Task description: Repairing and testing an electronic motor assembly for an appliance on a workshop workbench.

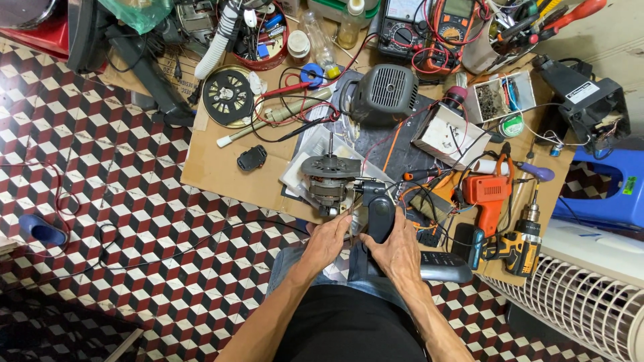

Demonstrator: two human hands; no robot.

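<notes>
The black handheld tool (pixel 380 213) I am working on lies with its long axis running away from me, its narrow nose pointing toward the grey motor (pixel 327 179) just ahead and its rounded butt toward my lap; it sits at the near edge of the cardboard sheet (pixel 221 167) spread on the checkered floor. The motor stands beside it with its shaft pointing up and away, resting on a pale tray. My right hand (pixel 400 251) wraps the tool's right side, fingers curled along its body, wrist bent slightly inward. My left hand (pixel 327 241) reaches in from the left, fingers bunched near the tool's base beside the motor; I cannot tell whether they pinch a wire or only touch it. Both forearms angle in from my knees and meet at the tool. Farther off, a red round tub (pixel 258 33) holds a jumble of small parts and wires, and a small white open box (pixel 500 97) holds what looks like screws and bits. Another white box (pixel 446 134) sits near the black fan housing (pixel 382 90). To my right lie an orange drill (pixel 488 194) and a second cordless drill (pixel 523 238), with 2 multimeters (pixel 429 23) at the far edge.
</notes>
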